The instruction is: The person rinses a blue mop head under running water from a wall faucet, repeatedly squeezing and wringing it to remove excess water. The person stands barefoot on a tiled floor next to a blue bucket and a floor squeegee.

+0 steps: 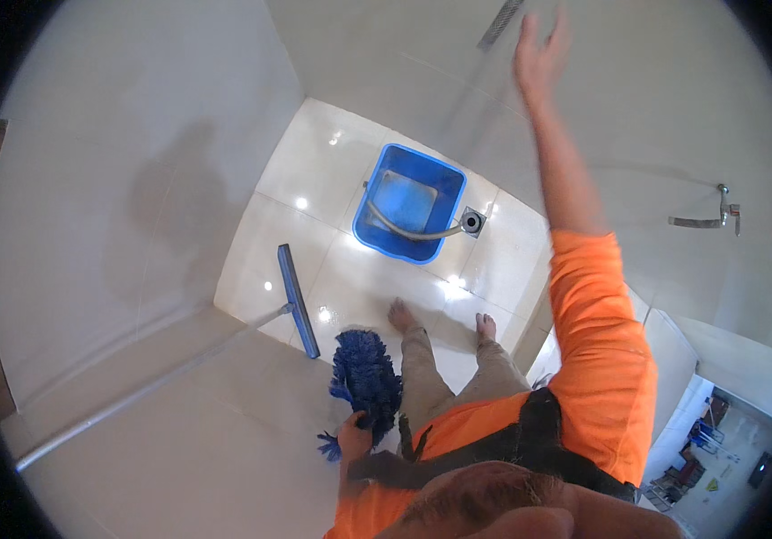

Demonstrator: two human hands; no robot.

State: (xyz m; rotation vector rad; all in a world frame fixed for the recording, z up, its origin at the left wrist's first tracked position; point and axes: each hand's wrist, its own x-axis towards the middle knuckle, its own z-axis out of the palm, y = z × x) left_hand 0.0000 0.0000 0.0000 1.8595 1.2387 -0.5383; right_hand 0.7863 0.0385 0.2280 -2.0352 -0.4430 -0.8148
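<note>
At my left side, low in the picture, my left hand [354,437] is closed on a dark blue fringed mop head [365,377], its strands hanging beside my leg. My right arm reaches up and away along the wall. At its end my right hand [540,58] is slightly blurred, fingers apart, with nothing visible in it. Just left of those fingers, a narrow grey patterned metal strip [499,24] shows against the wall; whether I touch it I cannot tell.
A blue bucket [361,220] stands on the tiled floor [309,148], a hose hanging into it near a floor drain [473,222]. A squeegee [298,301] leans with its long pole against the left wall. A metal tap [723,208] sticks out at the right.
</note>
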